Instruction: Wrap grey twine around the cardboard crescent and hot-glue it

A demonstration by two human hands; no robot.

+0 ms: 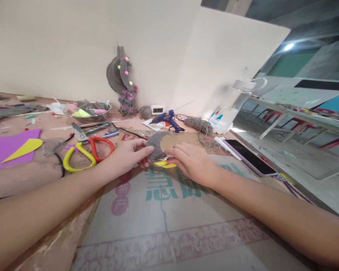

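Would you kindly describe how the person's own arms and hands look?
The left hand and right hand are bare, without gloves. No sleeve, watch or bracelet shows on either forearm. No ring is visible, though some fingers are partly hidden.

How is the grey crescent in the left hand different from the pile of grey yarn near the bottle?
The crescent is a neat curved shape, while the yarn pile is a loose heap with stray loops. The crescent is held in the left fingers; the yarn pile lies beside the bottle, with no hand on it. Both are grey and show strands.
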